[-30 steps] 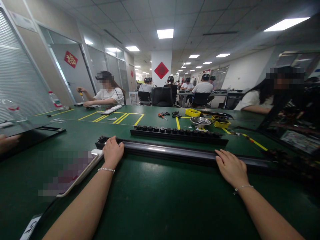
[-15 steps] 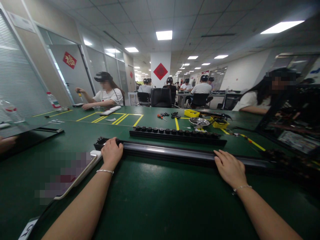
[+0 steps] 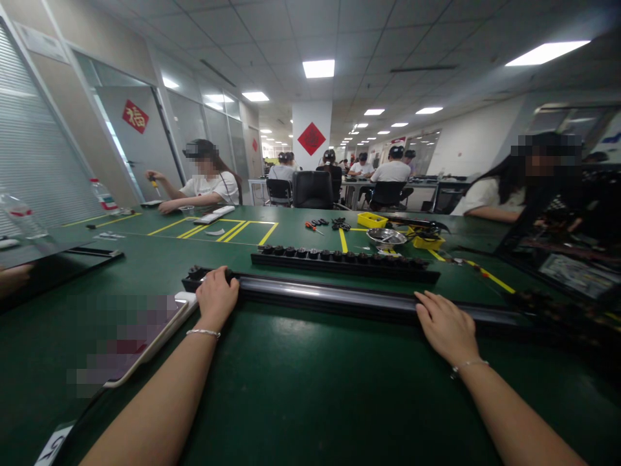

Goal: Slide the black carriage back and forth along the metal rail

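A long black bar (image 3: pixel 325 296) with a shiny rounded top lies across the green table in front of me. Near its left end, my left hand (image 3: pixel 217 298) is closed on it, fingers curled over the far edge. Farther right, my right hand (image 3: pixel 447 323) grips the same bar, fingertips on its top and the thumb side hidden. Just behind the bar, a second black strip (image 3: pixel 344 264) carries a row of several dark round parts. A phone-like device (image 3: pixel 145 343) with a pale edge lies left of my left forearm.
Behind the strip are a metal bowl (image 3: pixel 387 237), a yellow box (image 3: pixel 372 220), an orange-handled screwdriver (image 3: pixel 314 228) and small black parts (image 3: pixel 341 224). People sit at left and right; another person's hand (image 3: pixel 14 279) shows at the left edge. Dark equipment (image 3: pixel 577 259) stands at right.
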{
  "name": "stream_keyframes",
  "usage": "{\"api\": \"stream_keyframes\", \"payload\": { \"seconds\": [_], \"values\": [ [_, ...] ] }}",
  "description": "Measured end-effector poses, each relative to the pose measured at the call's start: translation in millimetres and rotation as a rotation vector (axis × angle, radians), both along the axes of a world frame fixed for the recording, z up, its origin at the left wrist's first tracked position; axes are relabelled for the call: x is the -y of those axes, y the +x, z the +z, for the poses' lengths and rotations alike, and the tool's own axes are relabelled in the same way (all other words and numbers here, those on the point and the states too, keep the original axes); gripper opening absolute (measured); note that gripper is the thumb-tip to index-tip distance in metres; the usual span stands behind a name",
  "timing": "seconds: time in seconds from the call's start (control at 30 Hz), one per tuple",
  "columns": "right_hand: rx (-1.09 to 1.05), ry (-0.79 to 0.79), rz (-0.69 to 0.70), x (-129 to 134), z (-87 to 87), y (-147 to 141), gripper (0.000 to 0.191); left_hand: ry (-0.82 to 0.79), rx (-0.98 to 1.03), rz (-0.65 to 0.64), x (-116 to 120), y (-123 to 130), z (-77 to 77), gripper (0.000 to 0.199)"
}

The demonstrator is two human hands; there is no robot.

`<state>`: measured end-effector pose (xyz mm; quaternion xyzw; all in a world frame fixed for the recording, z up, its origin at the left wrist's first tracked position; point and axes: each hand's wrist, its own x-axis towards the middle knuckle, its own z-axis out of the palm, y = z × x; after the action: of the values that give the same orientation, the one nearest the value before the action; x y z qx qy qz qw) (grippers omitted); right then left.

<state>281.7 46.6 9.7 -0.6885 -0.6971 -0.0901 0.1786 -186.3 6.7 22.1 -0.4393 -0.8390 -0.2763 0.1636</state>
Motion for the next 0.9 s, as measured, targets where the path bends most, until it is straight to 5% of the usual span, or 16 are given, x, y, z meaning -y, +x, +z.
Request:
{"api": "stream_keyframes", "payload": {
  "seconds": [0.9],
  "values": [
    [-0.031,-0.02,-0.008,4.0,4.8,-4.4,0.055,-0.071,0.104,-0.016,-2.7,1.0,-2.3,0.053]
  ]
}}
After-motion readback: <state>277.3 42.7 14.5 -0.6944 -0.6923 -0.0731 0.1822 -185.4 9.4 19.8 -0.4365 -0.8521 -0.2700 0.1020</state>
